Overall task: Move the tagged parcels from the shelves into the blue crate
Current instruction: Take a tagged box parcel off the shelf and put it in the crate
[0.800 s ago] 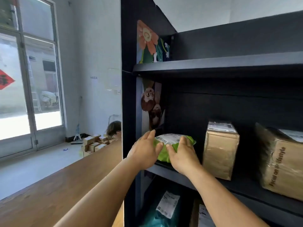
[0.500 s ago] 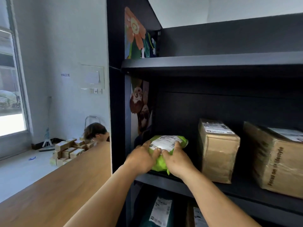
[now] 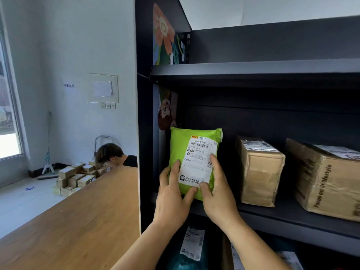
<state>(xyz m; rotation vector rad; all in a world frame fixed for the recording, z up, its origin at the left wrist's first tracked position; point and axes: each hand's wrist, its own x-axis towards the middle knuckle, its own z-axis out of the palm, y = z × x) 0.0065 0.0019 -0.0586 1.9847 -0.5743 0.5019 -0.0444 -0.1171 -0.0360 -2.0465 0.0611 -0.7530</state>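
Since half a second ago, the green parcel [image 3: 179, 151] has been tipped up from lying nearly flat on the shelf to standing on end, its white shipping label [image 3: 199, 162] now turned to face the viewer. Going from left to right: the left hand [image 3: 171, 195] grips the parcel's lower left corner, fingers curled up along the bag's left edge and thumb pressed across its bottom. Directly beside it, with the thumbs nearly touching, the right hand [image 3: 216, 191] pinches the lower right corner, fingers laid up the label's right edge. Above both grips the parcel stands upright, long axis vertical, printed side toward the person, its bottom edge at or just above the front lip of the dark shelf [image 3: 292, 217]. To the right of the grip, well apart from it, two taped brown cardboard boxes [image 3: 261, 174] remain on the same shelf. Below the grip, on the shelf underneath, more labelled bags [image 3: 192, 242] are partly visible. As a judgement, the task is at an early stage: this parcel is held but has not left the shelf unit, several others remain, and the blue crate is nowhere in view, so how many are already moved cannot be told.
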